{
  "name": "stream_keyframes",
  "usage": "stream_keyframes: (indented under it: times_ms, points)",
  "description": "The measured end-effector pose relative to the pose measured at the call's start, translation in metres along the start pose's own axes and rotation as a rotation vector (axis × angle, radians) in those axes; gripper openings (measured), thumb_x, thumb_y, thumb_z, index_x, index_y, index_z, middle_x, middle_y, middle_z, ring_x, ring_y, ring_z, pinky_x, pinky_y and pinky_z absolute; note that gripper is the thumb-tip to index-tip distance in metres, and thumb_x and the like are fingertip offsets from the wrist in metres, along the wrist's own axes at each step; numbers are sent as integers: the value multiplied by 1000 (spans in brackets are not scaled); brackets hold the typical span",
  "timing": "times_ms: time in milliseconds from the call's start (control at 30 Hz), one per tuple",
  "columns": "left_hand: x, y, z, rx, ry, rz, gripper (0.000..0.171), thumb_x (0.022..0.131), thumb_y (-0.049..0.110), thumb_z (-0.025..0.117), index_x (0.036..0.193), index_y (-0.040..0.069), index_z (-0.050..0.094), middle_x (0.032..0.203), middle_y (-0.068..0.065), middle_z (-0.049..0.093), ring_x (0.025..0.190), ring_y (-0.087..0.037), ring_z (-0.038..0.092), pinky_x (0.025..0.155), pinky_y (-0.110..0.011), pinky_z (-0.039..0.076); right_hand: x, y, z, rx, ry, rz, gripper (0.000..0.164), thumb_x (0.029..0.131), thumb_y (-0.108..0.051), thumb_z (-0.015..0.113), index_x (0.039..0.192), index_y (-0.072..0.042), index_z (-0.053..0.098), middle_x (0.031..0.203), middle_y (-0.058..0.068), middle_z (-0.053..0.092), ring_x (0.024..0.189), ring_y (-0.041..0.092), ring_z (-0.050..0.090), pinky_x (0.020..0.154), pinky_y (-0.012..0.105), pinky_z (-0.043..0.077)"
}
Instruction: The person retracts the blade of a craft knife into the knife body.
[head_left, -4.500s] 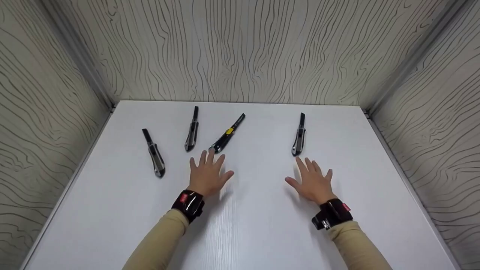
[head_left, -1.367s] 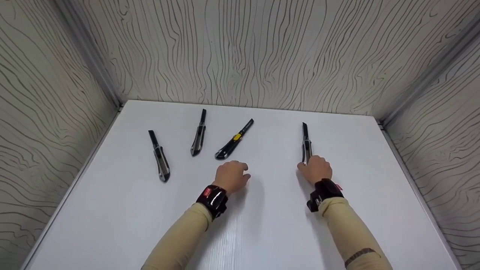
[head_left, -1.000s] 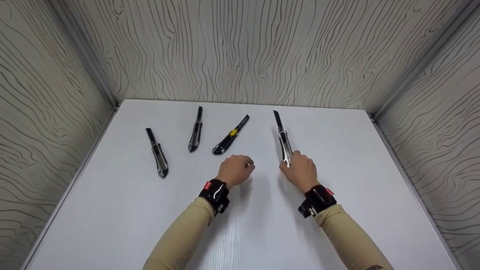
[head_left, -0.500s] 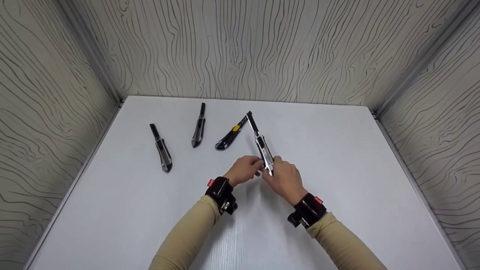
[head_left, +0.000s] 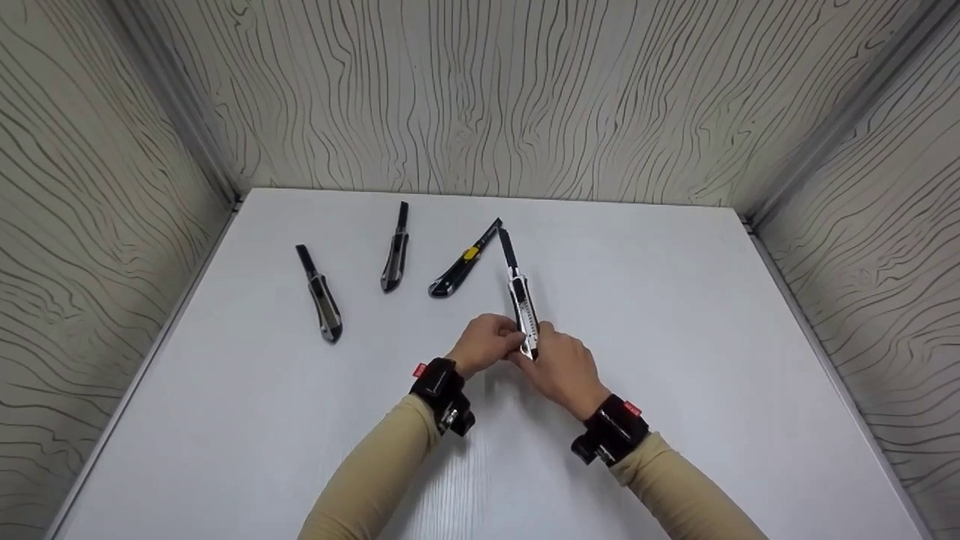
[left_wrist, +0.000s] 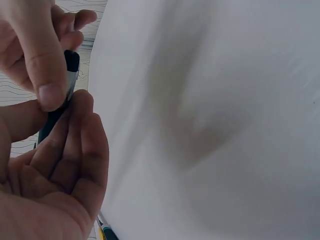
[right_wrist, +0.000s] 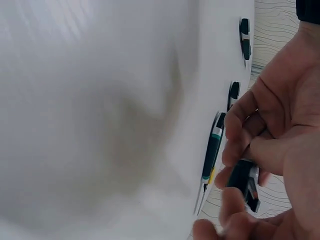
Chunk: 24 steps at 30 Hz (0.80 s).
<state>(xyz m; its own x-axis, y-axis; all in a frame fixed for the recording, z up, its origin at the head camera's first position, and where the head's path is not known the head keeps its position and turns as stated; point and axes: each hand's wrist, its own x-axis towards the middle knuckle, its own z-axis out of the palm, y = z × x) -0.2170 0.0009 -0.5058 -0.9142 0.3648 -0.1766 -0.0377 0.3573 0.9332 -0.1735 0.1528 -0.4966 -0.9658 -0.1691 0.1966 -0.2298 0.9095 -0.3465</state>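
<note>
In the head view a silver and black utility knife [head_left: 519,300] stands out from between my two hands, its dark blade pointing away toward the back. My right hand [head_left: 566,371] grips the rear of the handle from the right. From the left, my left hand [head_left: 484,343] pinches the same handle near its butt end, fingers bent. The left wrist view shows the dark handle end [left_wrist: 73,61] with thumbs and fingers from both sides around it. Much of the handle is hidden by fingers there. The right wrist view shows the handle [right_wrist: 242,175] between the hands.
Behind the hands lies a black utility knife with a yellow slider [head_left: 455,270]; the held knife's tip overlaps its blade tip in this view. Two silver-black utility knives, one farther back [head_left: 395,255] and one at left [head_left: 322,304], rest on the white table [head_left: 675,337]. Wood-patterned panels [head_left: 480,97] enclose it.
My right hand, open at first, took hold of the right-hand utility knife and brought it left. My left hand moved right from beside the yellow-slider knife and now pinches the handle too.
</note>
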Motion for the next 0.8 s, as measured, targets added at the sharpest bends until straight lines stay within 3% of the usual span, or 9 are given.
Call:
stream_keyframes:
  times_ms: [233,367,533,700,800]
  points:
    - [-5,-2,-5,47,-16,8,22,94,12,60,108,-3,69,92,-13,75,72,-11,65,65,-22,54,11,6,-21,34,-150,68,48,92,-48,61,108,-3,64,69,2,60,60,17,55,49,30,41]
    - [-7,-3,-4,93,-12,37,20,94,13,61,105,-1,70,89,-11,75,78,-23,69,62,-20,51,29,17,-24,116,-167,134,50,96,-47,56,117,-2,64,88,10,71,74,24,65,59,36,49]
    - [-12,-4,1,135,-18,76,22,93,14,61,106,-1,69,92,-13,75,84,-34,71,60,-19,48,49,25,-16,418,-204,230,48,99,-46,50,117,-4,65,103,13,71,88,23,66,70,32,52]
    - [-15,-5,5,216,-17,110,23,93,15,61,107,0,70,92,-10,75,75,-19,68,63,-21,48,60,25,-3,797,-265,357,46,100,-43,49,110,-1,64,98,10,70,82,14,64,72,25,54]
    - [-15,-6,7,254,-7,121,22,92,15,62,107,1,70,92,-9,75,73,-11,63,66,-23,49,62,24,2,892,-264,396,46,100,-40,51,109,3,63,97,9,72,77,12,64,70,25,53]
